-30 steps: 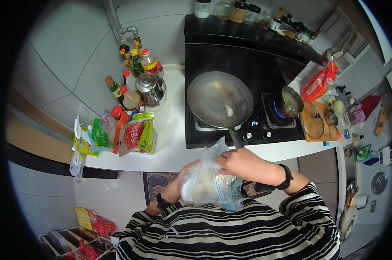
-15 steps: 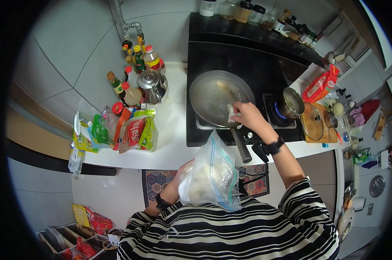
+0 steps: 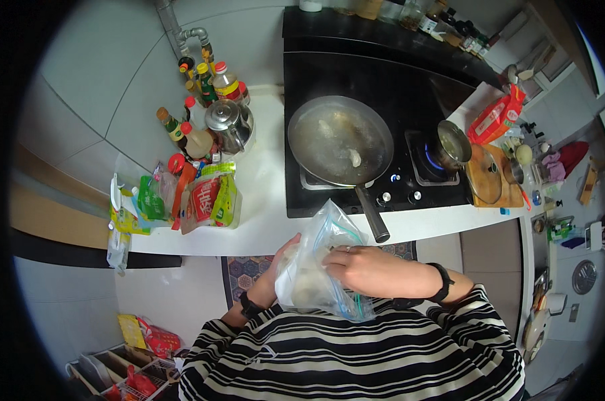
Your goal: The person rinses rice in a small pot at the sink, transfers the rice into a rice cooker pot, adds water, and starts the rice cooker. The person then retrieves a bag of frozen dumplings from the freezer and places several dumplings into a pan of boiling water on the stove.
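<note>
My left hand (image 3: 273,275) grips a clear zip bag (image 3: 316,230) from its left side, close to my striped shirt. Pale lumps show dimly through the plastic. At the bag's mouth is my right hand (image 3: 366,271), its fingers curled and their tips partly hidden by the plastic; I cannot make out what they hold. A frying pan (image 3: 309,157) sits on the black stove, its handle pointing toward me. On its wet-looking base lies a pale dumpling-like piece (image 3: 354,158), with another pale shape (image 3: 325,128) farther back.
Right of the pan, a small pot (image 3: 452,146) stands over a blue flame. Past it lie a cutting board (image 3: 509,190) with a glass lid and a red package (image 3: 496,115). A metal kettle (image 3: 226,123), sauce bottles and food packets (image 3: 209,200) crowd the counter's left side.
My right hand has come back from the pan to the bag's mouth. The pale piece it held over the pan's near edge now lies in the pan.
</note>
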The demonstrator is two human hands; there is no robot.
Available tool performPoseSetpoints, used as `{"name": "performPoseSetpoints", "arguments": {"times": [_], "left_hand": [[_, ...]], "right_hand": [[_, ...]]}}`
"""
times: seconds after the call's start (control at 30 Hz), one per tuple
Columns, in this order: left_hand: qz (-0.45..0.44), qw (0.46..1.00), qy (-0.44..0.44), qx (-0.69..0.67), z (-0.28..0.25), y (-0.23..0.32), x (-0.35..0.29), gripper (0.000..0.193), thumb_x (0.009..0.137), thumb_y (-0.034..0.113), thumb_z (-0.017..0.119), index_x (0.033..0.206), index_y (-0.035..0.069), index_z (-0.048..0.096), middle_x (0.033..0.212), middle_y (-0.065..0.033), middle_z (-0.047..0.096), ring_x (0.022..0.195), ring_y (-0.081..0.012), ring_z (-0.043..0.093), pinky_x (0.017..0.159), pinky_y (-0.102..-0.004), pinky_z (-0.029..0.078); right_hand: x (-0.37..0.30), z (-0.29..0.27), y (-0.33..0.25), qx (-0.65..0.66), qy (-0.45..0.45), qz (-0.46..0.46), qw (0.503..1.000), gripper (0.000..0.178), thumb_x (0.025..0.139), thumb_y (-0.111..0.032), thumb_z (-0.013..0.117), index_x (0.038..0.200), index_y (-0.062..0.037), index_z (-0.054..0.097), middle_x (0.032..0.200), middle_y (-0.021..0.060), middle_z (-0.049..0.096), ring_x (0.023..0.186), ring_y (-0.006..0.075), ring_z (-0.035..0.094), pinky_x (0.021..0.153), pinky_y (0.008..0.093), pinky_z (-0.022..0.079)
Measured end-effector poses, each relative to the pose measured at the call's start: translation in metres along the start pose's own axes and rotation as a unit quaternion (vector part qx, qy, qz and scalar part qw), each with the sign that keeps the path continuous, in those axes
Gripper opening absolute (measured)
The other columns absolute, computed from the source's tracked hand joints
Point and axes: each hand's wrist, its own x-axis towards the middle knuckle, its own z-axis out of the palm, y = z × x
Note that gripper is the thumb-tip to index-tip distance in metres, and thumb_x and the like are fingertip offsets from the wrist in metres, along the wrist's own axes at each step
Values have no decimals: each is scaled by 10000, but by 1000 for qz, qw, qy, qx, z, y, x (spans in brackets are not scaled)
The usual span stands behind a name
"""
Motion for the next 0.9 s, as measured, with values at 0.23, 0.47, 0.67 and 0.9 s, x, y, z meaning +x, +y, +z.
{"name": "performPoseSetpoints", "arguments": {"times": [0.23, 0.47, 0.67, 0.9], "left_hand": [[177, 865, 117, 455, -21, -1, -3, 254, 867, 136, 386, 1054, -5, 486, 973, -129, 576, 847, -216, 588, 763, -339, 492], [70, 979, -5, 191, -27, 5, -3, 243, 837, 25, 396, 1060, 8, 493, 960, -100, 574, 828, -190, 587, 741, -323, 500], [136, 911, 73, 381, -19, 0, -6, 345, 748, -18, 555, 1084, 35, 499, 1015, -76, 563, 871, -140, 567, 762, -294, 476], [114, 953, 145, 240, -2, -2, -3, 411, 868, 331, 453, 1157, 39, 458, 1069, -120, 544, 951, -233, 553, 847, -356, 435]], "right_hand": [[22, 41, 8, -147, 195, 68, 967, 322, 648, -76, 526, 947, 42, 523, 1035, 163, 497, 945, 275, 509, 792, 320, 442], [21, 40, 6, -102, 106, 5, 989, 243, 652, -111, 504, 845, 29, 556, 962, 122, 492, 926, 244, 483, 799, 307, 409], [22, 51, 7, -196, 171, 83, 962, 243, 633, -128, 525, 828, 13, 564, 957, 117, 463, 890, 260, 463, 765, 373, 411], [26, 65, -1, -291, 131, 167, 933, 219, 667, -146, 526, 832, -7, 566, 965, 133, 463, 861, 282, 493, 685, 332, 438]]}}
